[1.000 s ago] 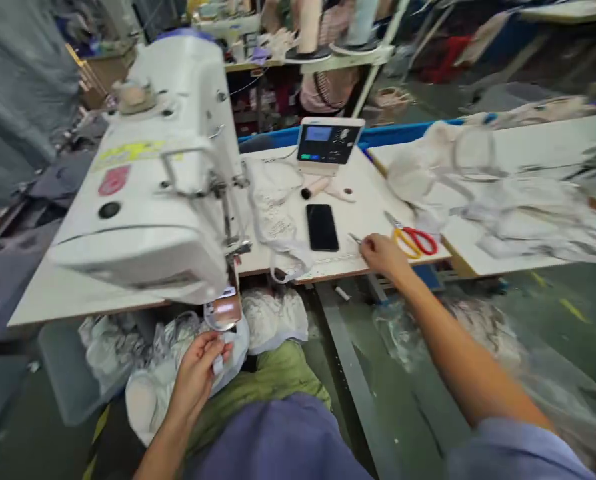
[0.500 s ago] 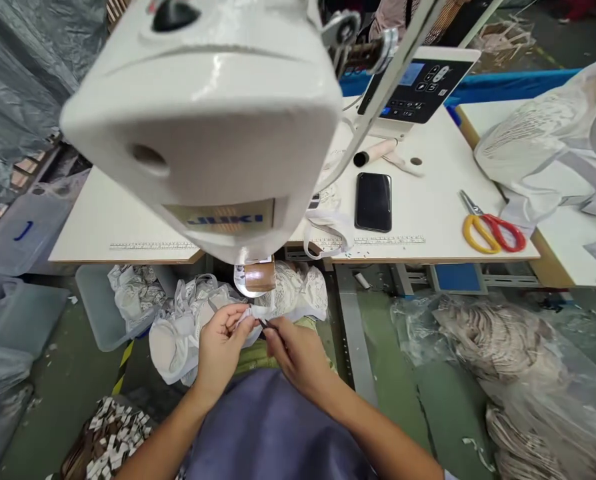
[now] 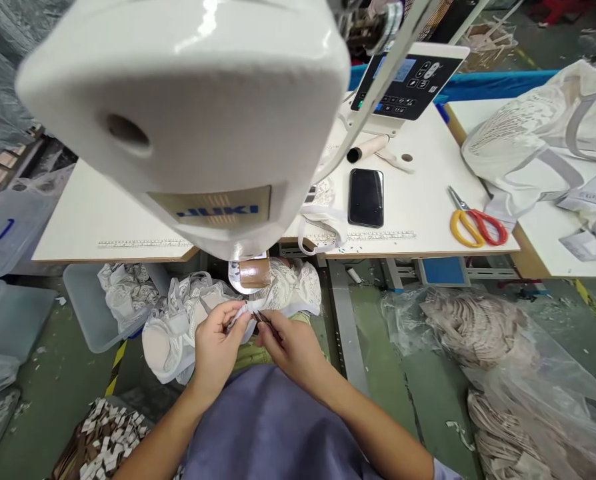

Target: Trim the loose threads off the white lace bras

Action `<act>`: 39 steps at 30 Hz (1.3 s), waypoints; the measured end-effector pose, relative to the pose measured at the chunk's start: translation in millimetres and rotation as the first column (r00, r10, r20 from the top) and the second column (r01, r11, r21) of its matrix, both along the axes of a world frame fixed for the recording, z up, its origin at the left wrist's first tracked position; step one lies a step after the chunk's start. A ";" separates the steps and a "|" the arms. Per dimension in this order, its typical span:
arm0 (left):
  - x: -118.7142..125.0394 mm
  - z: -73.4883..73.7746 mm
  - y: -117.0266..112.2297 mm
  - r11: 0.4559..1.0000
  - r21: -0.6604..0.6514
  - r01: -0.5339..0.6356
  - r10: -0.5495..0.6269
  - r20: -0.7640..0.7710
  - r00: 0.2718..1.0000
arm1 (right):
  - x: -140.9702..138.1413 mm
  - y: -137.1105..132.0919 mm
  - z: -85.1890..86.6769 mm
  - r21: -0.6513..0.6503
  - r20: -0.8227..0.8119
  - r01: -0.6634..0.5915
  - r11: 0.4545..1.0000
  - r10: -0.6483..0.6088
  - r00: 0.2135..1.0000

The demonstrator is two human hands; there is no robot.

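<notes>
My left hand (image 3: 217, 340) pinches a fold of the white lace garment (image 3: 188, 323) that lies on my lap, below the table edge. My right hand (image 3: 287, 341) is closed round a small dark metal tool (image 3: 264, 318), probably thread snips, whose tip touches the fabric right beside the left fingers. The white sewing machine head (image 3: 193, 113) hangs close above both hands and hides much of the table (image 3: 428, 220).
On the table lie a black phone (image 3: 366, 197), red-and-yellow scissors (image 3: 475, 222), a control panel (image 3: 411, 80) and a heap of white garments (image 3: 543, 147) at the right. Plastic bags of beige pieces (image 3: 483, 333) lie on the floor at right, a clear bin (image 3: 95, 313) at left.
My right hand left the table edge near the scissors and came down to the lap with the small tool. Both hands now meet at the white fabric. The view dropped under the machine head.
</notes>
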State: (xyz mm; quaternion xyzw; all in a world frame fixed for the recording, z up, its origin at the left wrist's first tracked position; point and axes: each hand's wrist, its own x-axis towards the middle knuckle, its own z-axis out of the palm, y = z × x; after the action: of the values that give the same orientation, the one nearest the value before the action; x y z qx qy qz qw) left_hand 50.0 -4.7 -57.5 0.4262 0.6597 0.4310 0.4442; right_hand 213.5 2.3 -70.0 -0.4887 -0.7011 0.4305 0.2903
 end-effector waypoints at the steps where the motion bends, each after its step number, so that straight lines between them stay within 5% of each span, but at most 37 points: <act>1: 0.4 0.1 0.3 1.000 0.001 -0.004 0.004 0.000 1.000 | 0.3 0.3 -0.5 -0.006 0.012 -0.003 1.000 0.004 1.000; 9: -0.7 -7.9 -2.6 0.999 0.013 0.039 -0.038 -0.083 0.996 | 2.8 1.8 -2.0 -0.077 0.044 -0.014 0.997 0.017 0.999; 16: 0.9 -13.9 -4.4 0.996 -0.062 0.069 -0.068 0.024 0.997 | 2.9 0.6 -5.2 -0.267 -0.227 -0.002 0.964 -0.061 0.972; 20: 2.1 -19.1 -2.7 0.994 -0.077 0.074 -0.063 0.136 0.989 | 8.2 -6.5 -2.2 -0.474 -0.464 -0.062 0.878 -0.189 0.865; 23: 1.1 -25.4 -0.6 0.990 -0.131 0.041 -0.016 0.192 0.981 | 22.5 -9.2 8.1 -0.513 -0.553 0.093 0.853 -0.412 0.724; 26: 2.4 -27.5 -0.2 0.986 -0.160 0.040 -0.002 0.229 0.973 | 36.0 -3.1 15.4 -0.374 -0.454 0.280 0.884 -0.438 0.776; 30: 10.8 -22.0 -4.0 0.991 -0.107 0.080 -0.062 0.167 0.984 | 35.0 7.8 7.5 -0.034 -0.081 0.169 0.985 -0.171 0.982; 36: 4.0 -21.7 -9.2 0.994 -0.017 0.104 -0.105 -0.153 0.983 | 3.7 12.4 -21.6 0.149 0.256 0.024 0.989 -0.062 0.965; 39: 1.1 -18.9 -6.4 0.992 -0.016 0.124 -0.125 -0.165 0.978 | 12.6 17.1 -21.5 0.138 0.353 0.029 0.990 -0.076 0.933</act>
State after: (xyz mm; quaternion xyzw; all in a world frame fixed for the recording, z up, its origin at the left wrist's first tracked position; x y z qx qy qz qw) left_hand 51.0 -11.1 -76.4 0.4996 0.6677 0.3635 0.4152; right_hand 226.1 19.4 -91.5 -0.5572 -0.7555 0.2798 0.2010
